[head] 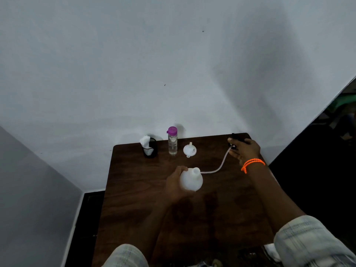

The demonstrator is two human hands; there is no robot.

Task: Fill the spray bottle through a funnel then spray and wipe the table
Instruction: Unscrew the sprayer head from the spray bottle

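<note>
Table: dark brown woodgrain. Spray bottle: translucent white. Funnel: white. Water bottle: clear, purple cap. Bracelet: orange. Sleeves: pale plaid.

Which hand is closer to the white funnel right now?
Left, though only narrowly. The left hand grips the spray bottle body just in front of the funnel; the right hand is off to its right, at the spray head.

The right hand covers most of the black spray head. The left hand sits partly behind the white bottle. The table runs off the bottom edge.
</note>
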